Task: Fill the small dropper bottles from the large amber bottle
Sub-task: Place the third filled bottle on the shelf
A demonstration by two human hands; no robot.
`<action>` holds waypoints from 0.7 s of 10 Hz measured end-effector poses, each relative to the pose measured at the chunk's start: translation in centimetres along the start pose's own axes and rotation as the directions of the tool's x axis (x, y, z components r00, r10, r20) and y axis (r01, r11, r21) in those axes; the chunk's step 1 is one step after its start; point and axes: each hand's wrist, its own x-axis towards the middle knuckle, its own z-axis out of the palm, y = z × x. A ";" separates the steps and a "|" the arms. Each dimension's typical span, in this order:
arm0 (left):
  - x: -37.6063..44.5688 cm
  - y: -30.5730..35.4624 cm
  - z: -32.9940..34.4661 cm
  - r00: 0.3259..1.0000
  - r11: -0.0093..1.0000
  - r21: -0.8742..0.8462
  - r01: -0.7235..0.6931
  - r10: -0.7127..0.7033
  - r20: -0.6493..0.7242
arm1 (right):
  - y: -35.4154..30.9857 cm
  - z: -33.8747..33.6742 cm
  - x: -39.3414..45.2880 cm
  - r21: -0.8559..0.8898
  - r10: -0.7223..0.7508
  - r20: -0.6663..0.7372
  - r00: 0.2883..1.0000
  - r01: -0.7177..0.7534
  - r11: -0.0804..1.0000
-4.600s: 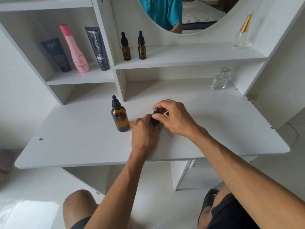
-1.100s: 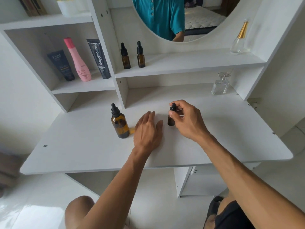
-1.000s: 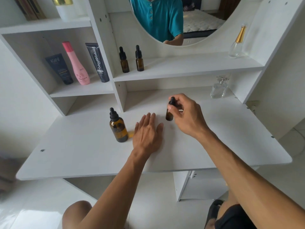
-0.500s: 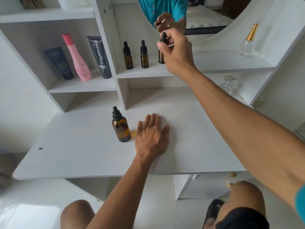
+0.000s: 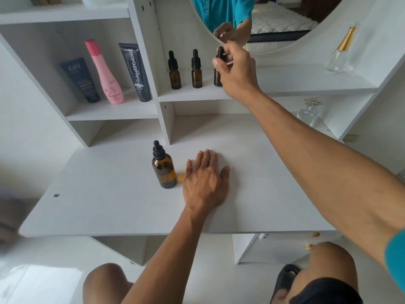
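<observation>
The large amber bottle [image 5: 164, 170] with a black dropper cap stands upright on the white desk [image 5: 109, 194]. My left hand [image 5: 205, 183] lies flat on the desk just right of it, fingers straight. My right hand [image 5: 235, 71] reaches up to the middle shelf [image 5: 295, 84] and pinches the black cap of a small dropper bottle [image 5: 218, 69], whose base sits at shelf level. Two more small dropper bottles [image 5: 174, 72] [image 5: 196, 70] stand upright in a row to its left. The held bottle's body is mostly hidden by my hand.
A dark tube [image 5: 80, 79], a pink bottle [image 5: 105, 73] and a black tube [image 5: 135, 71] stand on the left shelf. A gold-capped glass bottle [image 5: 340, 51] is on the shelf's right, a clear perfume bottle [image 5: 309, 111] below it. A mirror [image 5: 274, 23] hangs behind.
My right hand lifted the small dropper bottle from the desk up to the shelf and lowered it beside the other two. My left hand let go of it and lies flat on the desk.
</observation>
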 end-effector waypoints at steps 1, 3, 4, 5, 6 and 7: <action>0.0 0.0 0.1 1.000 1.000 0.000 0.002 -0.002 -0.002 | 0.0 0.0 0.1 -0.006 0.005 0.005 1.000 -0.005 1.000; 0.0 0.0 0.0 1.000 1.000 -0.001 -0.001 0.001 -0.005 | 0.0 0.1 0.1 -0.013 0.016 0.011 1.000 -0.016 1.000; 0.0 0.0 0.0 1.000 1.000 -0.006 0.005 -0.005 -0.002 | -0.1 0.1 0.0 -0.013 0.015 0.008 1.000 -0.015 1.000; -0.1 0.0 0.1 1.000 1.000 -0.007 0.006 -0.006 0.001 | -0.2 0.1 -0.1 -0.016 0.017 0.008 1.000 -0.017 1.000; -0.1 0.0 0.0 1.000 1.000 -0.009 0.008 -0.008 0.007 | -0.2 0.1 -0.2 -0.018 0.020 0.009 1.000 -0.020 1.000; -0.1 0.1 -0.1 1.000 1.000 -0.016 0.008 -0.007 0.011 | -0.3 0.0 -0.3 -0.021 0.030 0.012 0.999 -0.029 0.999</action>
